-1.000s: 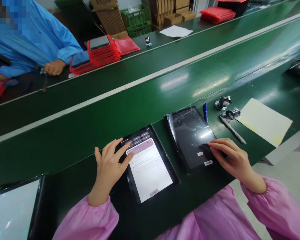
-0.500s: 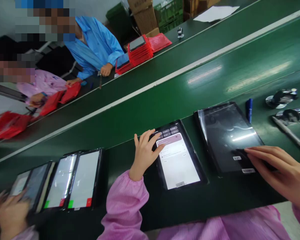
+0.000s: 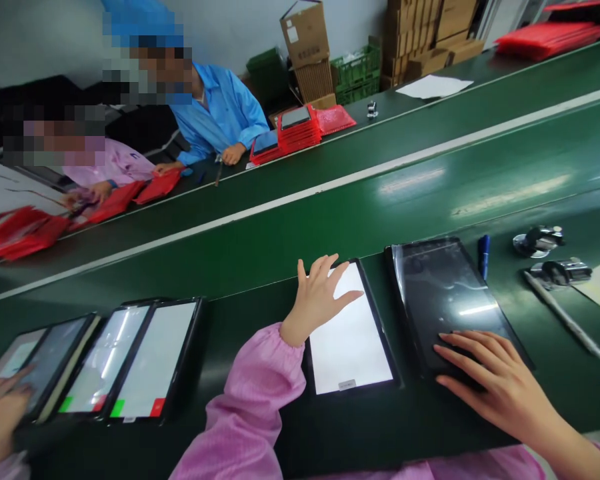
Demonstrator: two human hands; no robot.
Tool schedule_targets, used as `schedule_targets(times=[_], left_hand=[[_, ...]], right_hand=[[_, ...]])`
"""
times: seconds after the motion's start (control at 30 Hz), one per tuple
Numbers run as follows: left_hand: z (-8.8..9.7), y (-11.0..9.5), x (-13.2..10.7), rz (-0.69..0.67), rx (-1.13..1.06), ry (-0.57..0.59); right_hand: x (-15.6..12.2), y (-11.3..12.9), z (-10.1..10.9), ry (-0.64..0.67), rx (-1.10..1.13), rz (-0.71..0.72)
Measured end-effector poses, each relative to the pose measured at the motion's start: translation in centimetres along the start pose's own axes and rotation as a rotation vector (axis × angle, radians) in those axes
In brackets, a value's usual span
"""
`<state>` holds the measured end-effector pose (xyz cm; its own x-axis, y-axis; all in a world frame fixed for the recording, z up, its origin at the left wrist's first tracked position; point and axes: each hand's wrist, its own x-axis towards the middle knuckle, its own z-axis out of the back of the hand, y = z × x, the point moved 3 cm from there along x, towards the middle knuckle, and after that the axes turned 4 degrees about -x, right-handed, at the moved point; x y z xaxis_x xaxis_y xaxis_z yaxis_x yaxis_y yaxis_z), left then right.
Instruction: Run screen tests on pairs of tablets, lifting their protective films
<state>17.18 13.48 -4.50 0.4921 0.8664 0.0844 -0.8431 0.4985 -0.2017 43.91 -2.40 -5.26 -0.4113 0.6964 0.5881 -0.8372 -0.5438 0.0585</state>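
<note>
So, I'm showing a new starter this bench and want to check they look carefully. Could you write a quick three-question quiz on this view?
1. The left hand is over which thing?
A. a sheet of paper
B. a tablet with a lit white screen
C. a red pouch

2. True or false: as viewed, the blue marker pen lies to the right of the dark-screened tablet.

3. Fill in: the two side-by-side tablets at the left each show a red corner patch and a ____ one.

Key: 1. B; 2. True; 3. green
</note>
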Motion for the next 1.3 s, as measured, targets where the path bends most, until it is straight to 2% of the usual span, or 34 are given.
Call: schedule_targets(times=[0.13,0.3,0.67,0.77,1.0,1.23,1.3], left_hand=[[-0.4,-0.5,-0.5,-0.04,-0.003,0.012],[-0.7,-0.7,-1.3,-0.058,0.026,-0.038],[-0.3,-1.5,-2.3,-0.126,-0.019,-0.098],[-0.4,-1.2,-2.3,-0.099,-0.003,-0.093],[-0.1,0.4,-1.8,0.075,0.036,-0.074],[0.0,0.5,-2.5,0.058,0.046,-0.139],[-0.1,0.6,-2.3,0.054,0.043,-0.12]], right_hand=[[0.0,-0.2,0.0,-0.013,0.007,-0.003],[0.0,-0.2,-0.1,-0.024,0.015,-0.012],[0.2,-0.2,-0.1,-0.033,0.022,-0.017],[0.1,-0.2,-0.2,-0.028,0.027,-0.028],[-0.2,-0.3,-0.4,-0.035,0.041,-0.037],[-0.4,-0.3,-0.6,-0.032,0.044,-0.053],[-0.4,-0.3,-0.7,-0.03,0.054,-0.061]])
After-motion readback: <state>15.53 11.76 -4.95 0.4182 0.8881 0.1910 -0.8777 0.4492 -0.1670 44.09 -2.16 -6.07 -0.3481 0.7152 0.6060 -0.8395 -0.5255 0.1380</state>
